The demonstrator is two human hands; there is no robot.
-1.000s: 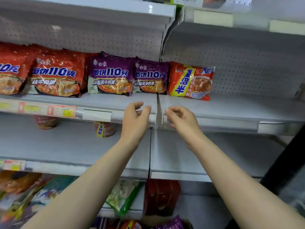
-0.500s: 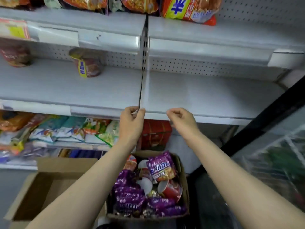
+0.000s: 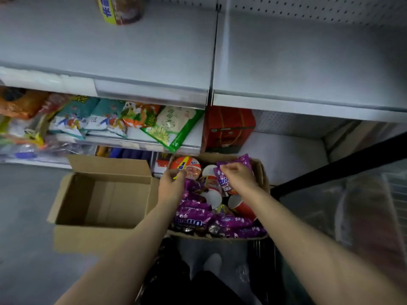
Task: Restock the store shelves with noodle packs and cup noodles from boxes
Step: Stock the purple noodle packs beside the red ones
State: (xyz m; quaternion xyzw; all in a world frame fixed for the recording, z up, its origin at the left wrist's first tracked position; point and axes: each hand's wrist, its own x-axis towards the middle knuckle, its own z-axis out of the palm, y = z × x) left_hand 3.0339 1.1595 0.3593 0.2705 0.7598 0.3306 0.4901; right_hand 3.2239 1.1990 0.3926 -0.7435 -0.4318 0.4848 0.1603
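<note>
A cardboard box (image 3: pixel 262 172) on the floor below the shelves holds several purple noodle packs (image 3: pixel 193 214) and cup noodles, among them one with an orange lid (image 3: pixel 187 166) and a red cup (image 3: pixel 241 206) lying on its side. My right hand (image 3: pixel 239 178) is down in the box, its fingers curled on the top purple pack (image 3: pixel 236 162). Beside the orange-lidded cup, my left hand (image 3: pixel 171 187) reaches in with loosely curved fingers that hold nothing I can see. One cup noodle (image 3: pixel 121 9) stands on the grey shelf (image 3: pixel 308 62) above.
An empty open cardboard box (image 3: pixel 103 194) sits left of the full one. The lower shelf carries snack bags (image 3: pixel 171 126) and a red carton (image 3: pixel 226 128). A dark-framed glass case (image 3: pixel 341 166) stands close on the right. Grey floor lies to the left.
My view has dropped from the noodle shelf to the floor box. Both hands came down from the shelf edges into the box; the right hand now grips a purple pack.
</note>
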